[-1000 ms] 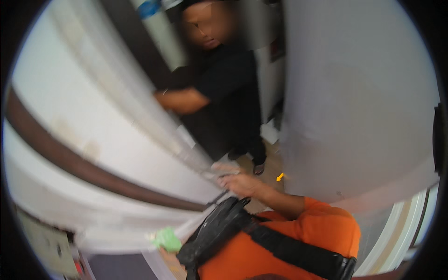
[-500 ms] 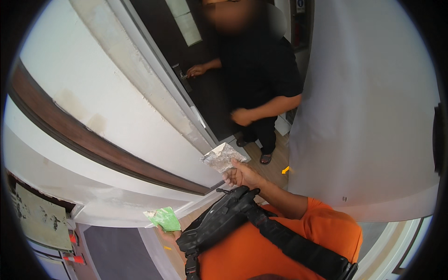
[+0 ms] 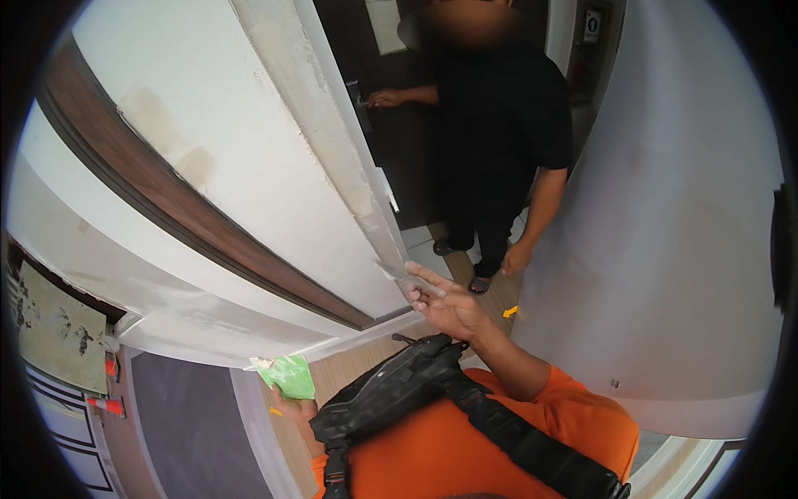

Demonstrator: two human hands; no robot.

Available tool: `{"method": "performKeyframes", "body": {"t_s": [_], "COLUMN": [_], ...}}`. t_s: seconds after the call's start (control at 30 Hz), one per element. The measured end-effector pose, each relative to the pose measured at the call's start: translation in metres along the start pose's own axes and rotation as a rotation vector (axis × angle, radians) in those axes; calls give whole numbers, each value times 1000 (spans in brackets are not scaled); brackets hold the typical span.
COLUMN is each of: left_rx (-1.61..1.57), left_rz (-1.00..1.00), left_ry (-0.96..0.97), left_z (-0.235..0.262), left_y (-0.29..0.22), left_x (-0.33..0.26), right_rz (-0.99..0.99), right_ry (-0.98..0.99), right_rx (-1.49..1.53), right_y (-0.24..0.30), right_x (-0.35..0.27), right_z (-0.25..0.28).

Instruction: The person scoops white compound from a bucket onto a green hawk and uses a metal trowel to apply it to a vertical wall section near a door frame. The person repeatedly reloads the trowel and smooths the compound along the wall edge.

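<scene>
My right hand [image 3: 459,313] grips a thin, flat, greyish putty spreader [image 3: 396,274], turned nearly edge-on. Its far edge is at the corner of the patchy plaster strip [image 3: 337,158]; whether the two touch, I cannot tell. Lower left, my left hand [image 3: 297,409] holds a flat green putty spreader [image 3: 293,379] with whitish putty along its far edge. Part of this hand is hidden behind the black strap bag [image 3: 386,378] across my chest.
A person in black [image 3: 503,125] stands ahead by a dark door [image 3: 399,179], one hand at its handle. The white wall [image 3: 224,166] with brown trim [image 3: 208,224] runs along the left. A pale curved panel [image 3: 657,249] rises on the right. Orange cones [image 3: 106,406] stand far left.
My right hand has turned its spreader from broad face to nearly edge-on. The view has shifted, and the person in black has lowered the free arm.
</scene>
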State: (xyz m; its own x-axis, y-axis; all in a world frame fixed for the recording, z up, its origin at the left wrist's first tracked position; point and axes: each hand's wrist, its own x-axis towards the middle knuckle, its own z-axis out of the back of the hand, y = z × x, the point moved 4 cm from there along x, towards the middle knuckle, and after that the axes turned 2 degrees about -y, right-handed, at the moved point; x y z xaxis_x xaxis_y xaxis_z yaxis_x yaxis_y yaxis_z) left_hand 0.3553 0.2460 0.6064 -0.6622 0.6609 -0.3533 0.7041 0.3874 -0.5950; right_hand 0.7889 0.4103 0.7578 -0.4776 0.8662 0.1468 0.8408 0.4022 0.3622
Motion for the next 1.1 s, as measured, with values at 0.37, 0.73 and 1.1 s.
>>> {"method": "performKeyframes", "body": {"t_s": [0.37, 0.73, 1.1], "left_rx": [14, 170, 129], "left_rz": [49, 248, 202], "left_ry": [78, 195, 236], "left_z": [9, 37, 26], "left_y": [4, -26, -24], "left_x": [7, 52, 75], "right_rz": [-46, -58, -6], "right_ry": [-165, 35, -94], "right_rx": [-35, -163, -156], "right_y": [7, -7, -21], "right_x": [15, 39, 16], "right_z": [40, 42, 45]}}
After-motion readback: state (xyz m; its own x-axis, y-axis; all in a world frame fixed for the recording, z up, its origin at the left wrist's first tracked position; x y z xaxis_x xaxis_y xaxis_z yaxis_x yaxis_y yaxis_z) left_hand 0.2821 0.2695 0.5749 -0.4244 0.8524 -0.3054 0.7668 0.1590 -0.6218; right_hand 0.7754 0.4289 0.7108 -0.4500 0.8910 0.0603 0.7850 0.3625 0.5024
